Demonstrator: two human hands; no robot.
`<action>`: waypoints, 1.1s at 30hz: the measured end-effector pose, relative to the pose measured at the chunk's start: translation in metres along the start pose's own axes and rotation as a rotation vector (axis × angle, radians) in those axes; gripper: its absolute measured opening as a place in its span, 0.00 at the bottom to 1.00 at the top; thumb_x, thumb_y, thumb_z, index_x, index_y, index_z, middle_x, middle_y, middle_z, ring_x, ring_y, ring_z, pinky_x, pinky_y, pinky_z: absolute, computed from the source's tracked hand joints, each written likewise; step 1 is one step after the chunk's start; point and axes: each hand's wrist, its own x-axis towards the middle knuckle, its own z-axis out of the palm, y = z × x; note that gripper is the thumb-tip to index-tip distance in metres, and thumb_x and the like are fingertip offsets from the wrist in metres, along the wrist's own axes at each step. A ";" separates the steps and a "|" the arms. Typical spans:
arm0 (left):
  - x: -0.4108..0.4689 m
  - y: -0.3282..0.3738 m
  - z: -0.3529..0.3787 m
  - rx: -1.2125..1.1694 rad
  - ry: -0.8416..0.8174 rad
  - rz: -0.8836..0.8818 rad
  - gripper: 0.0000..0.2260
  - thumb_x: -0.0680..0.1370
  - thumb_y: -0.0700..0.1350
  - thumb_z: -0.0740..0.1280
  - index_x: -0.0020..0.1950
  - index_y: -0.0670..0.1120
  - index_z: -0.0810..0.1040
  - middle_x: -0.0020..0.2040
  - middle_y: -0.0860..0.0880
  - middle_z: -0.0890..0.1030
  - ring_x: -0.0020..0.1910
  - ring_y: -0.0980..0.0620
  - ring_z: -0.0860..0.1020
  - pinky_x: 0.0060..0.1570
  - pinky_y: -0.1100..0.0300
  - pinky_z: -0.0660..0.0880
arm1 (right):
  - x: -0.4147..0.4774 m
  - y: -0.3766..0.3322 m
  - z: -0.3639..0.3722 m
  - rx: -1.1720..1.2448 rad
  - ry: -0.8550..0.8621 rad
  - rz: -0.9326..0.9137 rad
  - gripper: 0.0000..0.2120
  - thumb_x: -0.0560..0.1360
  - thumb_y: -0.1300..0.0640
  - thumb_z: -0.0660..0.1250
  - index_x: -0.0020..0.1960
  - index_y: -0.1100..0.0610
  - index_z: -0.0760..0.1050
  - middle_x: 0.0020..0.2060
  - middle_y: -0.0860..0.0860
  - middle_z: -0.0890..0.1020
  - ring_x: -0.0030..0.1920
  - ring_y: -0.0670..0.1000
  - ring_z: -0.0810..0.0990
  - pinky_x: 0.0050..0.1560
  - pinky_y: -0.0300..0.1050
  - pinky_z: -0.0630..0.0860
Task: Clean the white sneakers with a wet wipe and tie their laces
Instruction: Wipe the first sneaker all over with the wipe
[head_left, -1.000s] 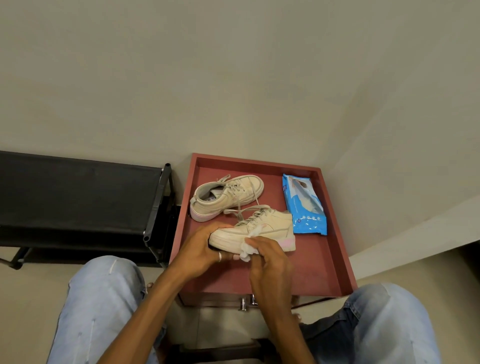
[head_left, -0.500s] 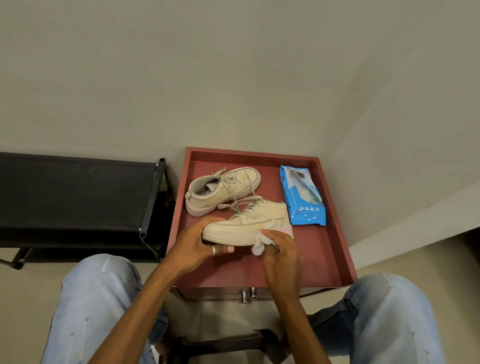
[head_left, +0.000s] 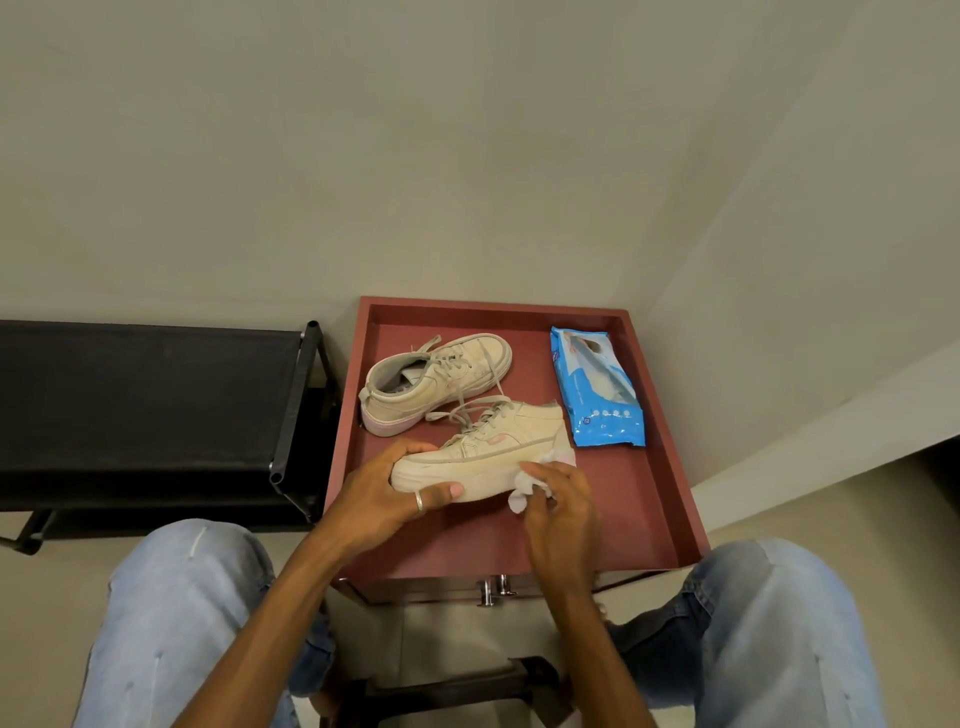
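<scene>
Two white sneakers lie on a red-brown tray-top table (head_left: 660, 499). The near sneaker (head_left: 493, 441) lies with its toe to the left and its laces loose. My left hand (head_left: 384, 493) grips its toe end, thumb under the sole edge. My right hand (head_left: 558, 501) holds a crumpled white wet wipe (head_left: 524, 493) against the sole near the heel. The far sneaker (head_left: 431, 382) rests behind it, heel to the left, laces untied and trailing toward the near one.
A blue pack of wet wipes (head_left: 597, 387) lies at the table's right side. A black shoe rack (head_left: 156, 410) stands to the left. My knees in light jeans (head_left: 176, 623) flank the table. Walls close in behind and to the right.
My right hand has slid the wipe along the near sneaker's sole from the middle toward the heel. The left hand keeps its grip on the toe.
</scene>
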 end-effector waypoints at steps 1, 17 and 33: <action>0.000 0.001 0.001 -0.022 0.002 -0.006 0.25 0.62 0.60 0.82 0.56 0.62 0.80 0.51 0.60 0.84 0.49 0.54 0.85 0.51 0.49 0.84 | 0.006 0.004 -0.003 -0.014 0.006 0.027 0.14 0.74 0.69 0.68 0.55 0.55 0.82 0.50 0.47 0.78 0.52 0.49 0.79 0.52 0.30 0.73; 0.003 -0.004 -0.002 -0.006 -0.016 -0.025 0.29 0.59 0.67 0.81 0.57 0.64 0.80 0.53 0.59 0.84 0.52 0.54 0.84 0.53 0.48 0.83 | 0.006 -0.006 0.005 -0.049 0.002 0.006 0.09 0.72 0.65 0.69 0.50 0.56 0.80 0.45 0.49 0.82 0.46 0.50 0.80 0.45 0.47 0.79; 0.002 -0.003 -0.003 0.104 -0.006 0.017 0.27 0.62 0.67 0.79 0.58 0.63 0.78 0.53 0.61 0.84 0.52 0.61 0.82 0.56 0.54 0.81 | -0.027 -0.045 0.019 0.180 -0.122 0.057 0.10 0.74 0.64 0.67 0.50 0.52 0.80 0.46 0.43 0.82 0.49 0.43 0.81 0.50 0.37 0.77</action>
